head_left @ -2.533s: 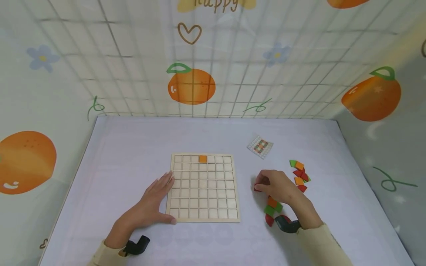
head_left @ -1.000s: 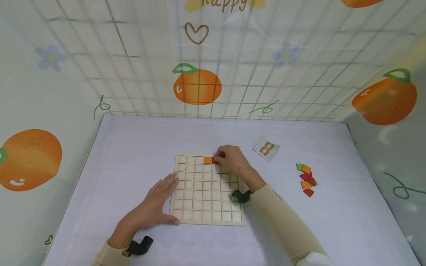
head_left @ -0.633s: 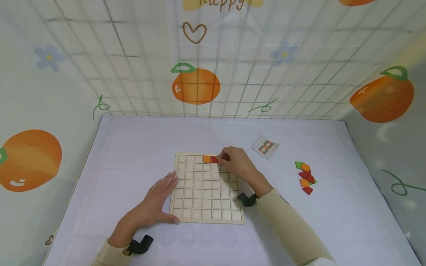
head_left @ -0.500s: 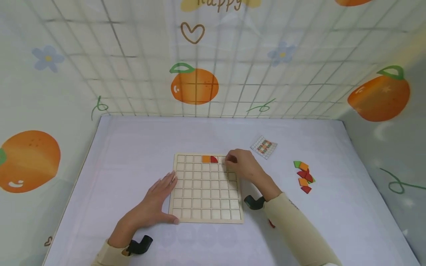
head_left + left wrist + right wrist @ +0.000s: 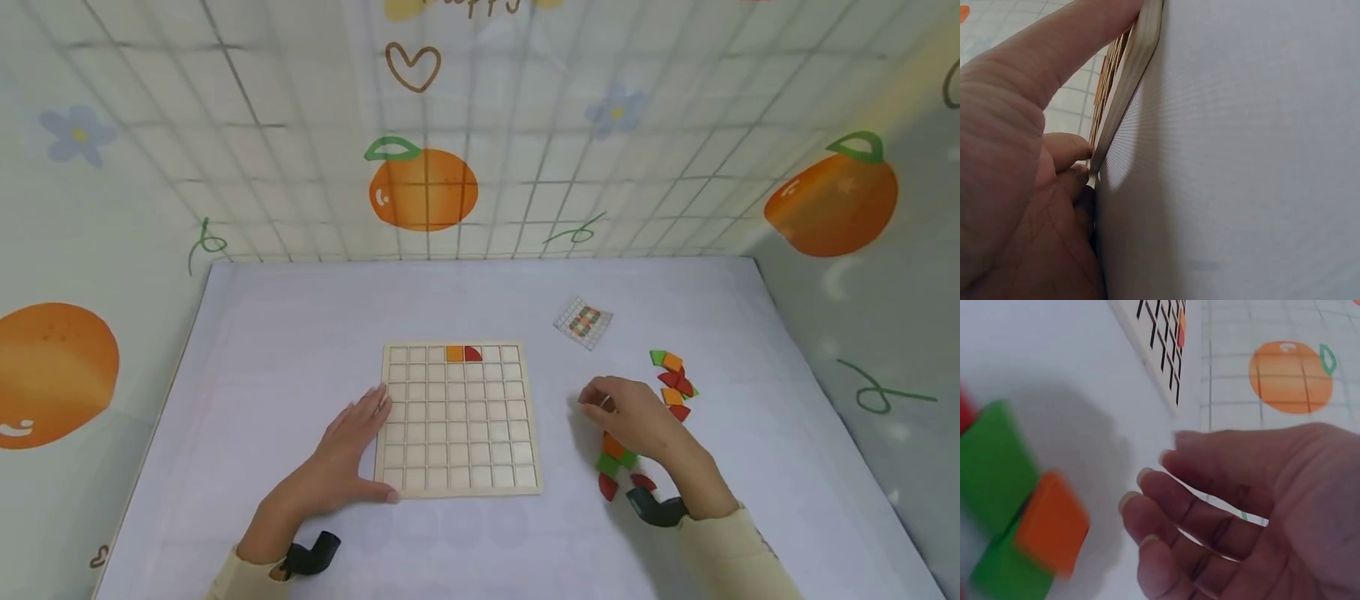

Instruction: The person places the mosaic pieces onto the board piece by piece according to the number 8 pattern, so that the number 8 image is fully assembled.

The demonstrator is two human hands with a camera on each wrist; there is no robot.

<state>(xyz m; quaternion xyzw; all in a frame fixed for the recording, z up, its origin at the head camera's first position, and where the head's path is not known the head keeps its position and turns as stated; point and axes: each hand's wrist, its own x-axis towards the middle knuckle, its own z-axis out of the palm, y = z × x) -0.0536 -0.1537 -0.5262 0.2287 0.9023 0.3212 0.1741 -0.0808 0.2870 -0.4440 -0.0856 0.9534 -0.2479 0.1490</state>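
Observation:
A square wooden grid board (image 5: 459,455) lies in the middle of the table. Its far row carries an orange square tile (image 5: 454,354) and, directly right of it, a red quarter-round tile (image 5: 472,354). Along the board's left edge rests my left hand (image 5: 341,454), thumb at the near left corner, fingers stretched toward the far side. My right hand (image 5: 637,421) hovers right of the board with loosely bent fingers and nothing in them. Below it lies a group of tiles: an orange one (image 5: 613,446), a green one (image 5: 607,464) and a red one (image 5: 608,487) among them.
Several more green, orange and red tiles lie farther right, including an orange tile (image 5: 672,397). A small pattern card (image 5: 583,322) with a printed grid lies behind the right hand. A fabric wall with printed oranges (image 5: 423,190) rises behind the table.
My right hand carried a red tile to the board's far row, let it go beside the orange tile, and moved back right over the near tiles. My left hand stayed at the board's edge.

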